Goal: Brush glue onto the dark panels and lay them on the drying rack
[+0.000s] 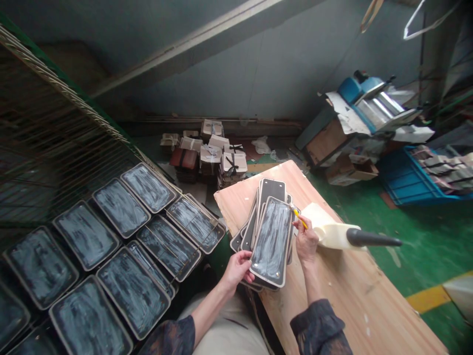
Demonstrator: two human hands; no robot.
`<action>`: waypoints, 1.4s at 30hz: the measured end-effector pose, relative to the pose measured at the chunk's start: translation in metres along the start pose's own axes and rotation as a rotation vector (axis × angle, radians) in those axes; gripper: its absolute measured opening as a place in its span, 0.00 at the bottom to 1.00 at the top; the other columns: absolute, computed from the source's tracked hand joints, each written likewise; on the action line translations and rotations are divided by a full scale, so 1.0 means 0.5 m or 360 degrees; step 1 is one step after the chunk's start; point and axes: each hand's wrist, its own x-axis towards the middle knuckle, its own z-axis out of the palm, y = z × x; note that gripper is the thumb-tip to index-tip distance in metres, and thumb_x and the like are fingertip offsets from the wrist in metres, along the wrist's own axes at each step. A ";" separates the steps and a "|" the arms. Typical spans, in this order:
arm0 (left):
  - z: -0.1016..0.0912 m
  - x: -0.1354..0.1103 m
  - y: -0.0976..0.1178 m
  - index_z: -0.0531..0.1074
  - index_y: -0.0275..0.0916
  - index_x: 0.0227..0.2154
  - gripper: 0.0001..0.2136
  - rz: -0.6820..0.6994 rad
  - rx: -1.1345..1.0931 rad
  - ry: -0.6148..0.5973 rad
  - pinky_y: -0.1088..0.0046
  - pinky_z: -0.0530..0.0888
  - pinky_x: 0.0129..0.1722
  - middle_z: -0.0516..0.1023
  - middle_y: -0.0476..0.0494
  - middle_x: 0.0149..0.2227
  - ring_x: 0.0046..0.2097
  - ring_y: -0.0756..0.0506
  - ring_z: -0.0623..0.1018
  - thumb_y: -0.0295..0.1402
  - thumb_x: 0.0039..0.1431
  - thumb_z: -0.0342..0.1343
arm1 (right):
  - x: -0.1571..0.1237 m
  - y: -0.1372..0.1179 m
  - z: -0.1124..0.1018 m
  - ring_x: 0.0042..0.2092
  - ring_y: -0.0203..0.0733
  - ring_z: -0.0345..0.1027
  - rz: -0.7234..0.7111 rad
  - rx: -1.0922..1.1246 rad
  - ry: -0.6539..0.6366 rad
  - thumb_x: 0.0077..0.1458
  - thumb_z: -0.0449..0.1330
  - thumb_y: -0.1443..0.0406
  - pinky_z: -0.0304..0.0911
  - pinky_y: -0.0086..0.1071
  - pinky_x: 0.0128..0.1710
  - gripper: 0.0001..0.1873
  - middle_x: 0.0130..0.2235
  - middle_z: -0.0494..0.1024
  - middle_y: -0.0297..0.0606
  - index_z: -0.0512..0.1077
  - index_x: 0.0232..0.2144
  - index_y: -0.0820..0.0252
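A dark rectangular panel (271,236) with rounded corners and a pale rim lies on top of a stack of similar panels (274,190). Whitish streaks, like wet glue, cover its face. My left hand (238,268) pinches this panel at its near left corner. In my right hand (306,239) is a brush with a yellow handle (301,219), its head at the panel's far right corner. Just right of that hand a cream bottle with a long dark nozzle (336,234) lies on its side on the wooden table (354,291).
Several streaked panels (133,291) lie in rows on a wire rack (74,93) at my left. Tied stacks of boards (234,162) stand on the floor beyond the table. Further right are a blue roller machine (380,103) and a filled blue crate (410,177).
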 end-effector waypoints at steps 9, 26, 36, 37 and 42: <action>-0.009 -0.029 0.058 0.69 0.34 0.43 0.20 0.0138 -0.0209 -0.0297 0.80 0.69 0.17 0.75 0.47 0.26 0.20 0.52 0.74 0.40 0.50 0.62 | -0.062 -0.006 -0.029 0.39 0.43 0.74 -0.0054 0.0017 0.0156 0.63 0.49 0.56 0.68 0.40 0.43 0.20 0.38 0.78 0.41 0.68 0.50 0.61; -0.240 -0.199 0.121 0.66 0.41 0.41 0.14 0.0654 -0.0562 0.0535 0.80 0.67 0.18 0.74 0.51 0.34 0.20 0.56 0.71 0.36 0.52 0.61 | -0.144 0.071 0.072 0.46 0.55 0.71 -0.0424 -0.0394 -0.0168 0.63 0.48 0.60 0.67 0.46 0.41 0.18 0.53 0.72 0.39 0.68 0.52 0.53; -0.408 -0.233 -0.130 0.63 0.39 0.41 0.22 0.0456 -0.0693 0.1158 0.83 0.66 0.19 0.73 0.54 0.26 0.21 0.54 0.73 0.39 0.46 0.65 | -0.143 0.058 0.078 0.40 0.49 0.73 -0.0377 -0.0589 -0.0085 0.63 0.51 0.61 0.60 0.33 0.30 0.16 0.51 0.74 0.37 0.71 0.49 0.55; -0.412 -0.226 -0.142 0.63 0.39 0.41 0.22 0.0411 -0.0685 0.1191 0.83 0.66 0.18 0.73 0.53 0.26 0.21 0.55 0.73 0.40 0.45 0.65 | -0.143 0.057 0.078 0.41 0.49 0.73 -0.0382 -0.0589 -0.0092 0.63 0.51 0.61 0.60 0.33 0.30 0.16 0.51 0.74 0.37 0.71 0.50 0.55; -0.428 -0.198 -0.169 0.64 0.37 0.38 0.23 0.0243 -0.0591 0.1339 0.83 0.65 0.16 0.72 0.54 0.22 0.19 0.53 0.73 0.41 0.42 0.65 | -0.144 0.058 0.077 0.42 0.50 0.72 -0.0411 -0.0578 -0.0114 0.63 0.51 0.61 0.61 0.33 0.32 0.15 0.51 0.73 0.38 0.70 0.50 0.57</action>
